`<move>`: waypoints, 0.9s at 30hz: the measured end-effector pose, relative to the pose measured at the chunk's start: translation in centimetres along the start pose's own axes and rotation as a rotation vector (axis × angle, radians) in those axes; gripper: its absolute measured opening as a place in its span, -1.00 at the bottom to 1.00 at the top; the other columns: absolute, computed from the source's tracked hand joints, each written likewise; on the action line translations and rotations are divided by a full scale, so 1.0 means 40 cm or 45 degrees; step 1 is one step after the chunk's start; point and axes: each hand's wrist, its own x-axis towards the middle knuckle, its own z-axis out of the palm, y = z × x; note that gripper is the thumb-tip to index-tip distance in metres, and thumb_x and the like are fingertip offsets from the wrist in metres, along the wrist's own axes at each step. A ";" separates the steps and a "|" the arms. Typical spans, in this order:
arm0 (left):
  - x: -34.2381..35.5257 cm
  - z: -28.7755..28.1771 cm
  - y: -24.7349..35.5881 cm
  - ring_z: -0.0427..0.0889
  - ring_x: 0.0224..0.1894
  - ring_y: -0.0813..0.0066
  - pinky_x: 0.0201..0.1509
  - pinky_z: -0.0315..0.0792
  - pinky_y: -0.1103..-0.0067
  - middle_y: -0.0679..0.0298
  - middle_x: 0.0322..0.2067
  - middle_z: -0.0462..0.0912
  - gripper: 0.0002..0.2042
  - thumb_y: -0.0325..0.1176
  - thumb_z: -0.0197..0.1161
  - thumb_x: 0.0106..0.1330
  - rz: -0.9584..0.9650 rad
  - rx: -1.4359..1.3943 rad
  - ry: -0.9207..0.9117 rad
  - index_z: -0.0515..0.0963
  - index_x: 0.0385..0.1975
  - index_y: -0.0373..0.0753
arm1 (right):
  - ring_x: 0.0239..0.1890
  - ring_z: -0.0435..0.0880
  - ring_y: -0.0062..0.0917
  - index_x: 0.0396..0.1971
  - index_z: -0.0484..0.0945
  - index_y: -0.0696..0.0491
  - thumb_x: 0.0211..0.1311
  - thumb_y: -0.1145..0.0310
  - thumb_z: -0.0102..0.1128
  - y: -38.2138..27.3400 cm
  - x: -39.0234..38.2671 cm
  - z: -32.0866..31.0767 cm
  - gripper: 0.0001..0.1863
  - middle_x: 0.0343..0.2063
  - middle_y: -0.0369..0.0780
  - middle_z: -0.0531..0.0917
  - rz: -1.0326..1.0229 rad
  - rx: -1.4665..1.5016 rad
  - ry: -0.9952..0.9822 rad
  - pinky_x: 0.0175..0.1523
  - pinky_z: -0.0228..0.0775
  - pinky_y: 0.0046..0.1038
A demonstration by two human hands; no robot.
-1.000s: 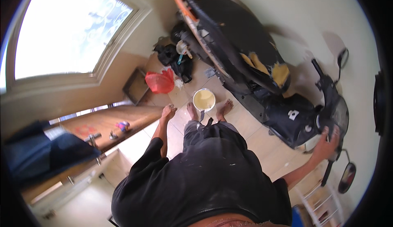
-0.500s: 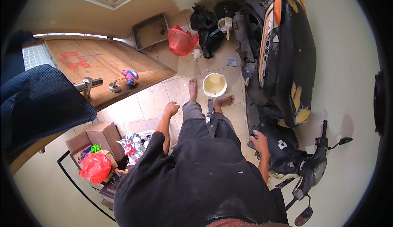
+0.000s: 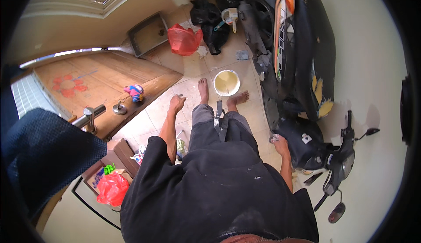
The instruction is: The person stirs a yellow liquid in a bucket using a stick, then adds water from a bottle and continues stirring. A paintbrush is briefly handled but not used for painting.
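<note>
Reckoning from the middle of the view, we see our left hand (image 3: pixel 176 104) at nine o'clock, above the tiled floor (image 3: pixel 258 131); its fingers are loosely bent, though we cannot tell whether they pinch anything; our right hand (image 3: pixel 279 144) is at four o'clock, beside the dark scooter (image 3: pixel 298 131), fingers bent too, but we cannot tell if they touch it. The white bucket (image 3: pixel 226 83), cream-coloured inside, stands at one o'clock, by our bare feet (image 3: pixel 203 90) and apart from both hands; the wooden door (image 3: pixel 109 78) lies toward ten.
</note>
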 end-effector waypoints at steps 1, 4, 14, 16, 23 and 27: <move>0.011 -0.004 0.025 0.57 0.08 -0.08 0.22 0.41 0.34 -0.22 -0.01 0.59 -0.46 -0.06 0.14 0.23 0.017 -0.049 -0.006 0.57 0.00 -0.44 | 0.13 0.61 -0.22 0.08 0.53 0.27 0.17 0.30 0.28 0.031 0.015 0.010 -0.49 0.04 0.05 0.62 -0.012 -0.043 0.002 0.23 0.39 -0.37; 0.035 -0.013 0.098 0.59 0.09 -0.02 0.21 0.41 0.36 -0.19 -0.02 0.61 -0.45 -0.07 0.16 0.24 0.084 -0.029 -0.026 0.54 0.07 -0.41 | 0.15 0.59 -0.20 0.12 0.49 0.28 0.19 0.28 0.27 0.085 0.036 0.053 -0.46 0.08 0.06 0.60 -0.016 0.001 -0.016 0.25 0.38 -0.36; 0.123 0.039 0.149 0.63 0.03 0.00 0.15 0.45 0.39 -0.15 -0.06 0.65 -0.52 -0.20 0.16 0.18 0.168 0.081 -0.243 0.56 0.05 -0.38 | 0.14 0.60 -0.23 0.13 0.49 0.24 0.20 0.29 0.26 0.100 -0.042 0.187 -0.47 0.08 0.02 0.61 0.147 0.352 0.035 0.25 0.38 -0.38; 0.122 0.058 0.212 0.65 0.00 0.04 0.12 0.47 0.39 -0.13 -0.08 0.67 -0.56 -0.26 0.15 0.15 0.181 0.150 -0.247 0.59 -0.01 -0.41 | 0.12 0.61 -0.32 0.12 0.50 0.25 0.26 0.34 0.21 0.120 -0.083 0.225 -0.53 0.05 -0.01 0.63 0.226 0.476 0.147 0.24 0.39 -0.42; 0.335 0.161 0.219 0.67 -0.13 0.05 -0.03 0.52 0.31 -0.06 -0.08 0.66 -0.76 -0.32 0.13 0.24 1.046 0.731 -0.354 0.67 -0.21 -0.23 | -0.04 0.68 -0.33 -0.03 0.58 0.20 0.25 0.35 0.21 0.257 -0.347 0.730 -0.66 -0.10 -0.08 0.70 0.346 0.851 0.386 0.10 0.48 -0.38; 0.493 0.133 0.272 0.67 -0.30 0.42 -0.22 0.50 0.52 0.19 -0.28 0.72 -0.74 -0.41 0.17 0.29 0.697 0.247 -0.567 0.59 -0.04 -0.29 | -0.04 0.69 -0.26 -0.15 0.65 0.20 0.18 0.27 0.22 -0.016 -0.477 0.925 -0.66 -0.17 -0.04 0.72 0.675 0.914 0.069 0.10 0.46 -0.31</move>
